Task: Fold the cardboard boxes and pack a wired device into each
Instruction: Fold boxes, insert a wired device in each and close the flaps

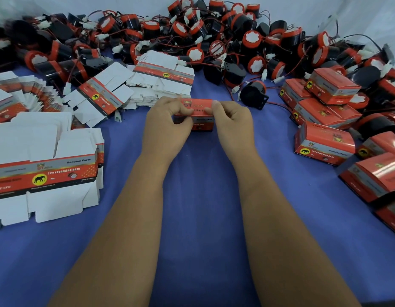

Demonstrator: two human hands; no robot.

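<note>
Both hands, left (170,119) and right (230,118), pinched the box (201,111) between their fingertips, probably to square its ends for closing.

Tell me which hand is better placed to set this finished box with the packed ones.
Probably the right hand: the packed boxes lie on its side, while the left hand, also gripping the red box, faces flat blanks.

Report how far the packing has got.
Done: closed boxes piled at right. In hand: left hand and right hand grip a red box, closing it. Left: flat boxes and a heap of loose horns.
</note>
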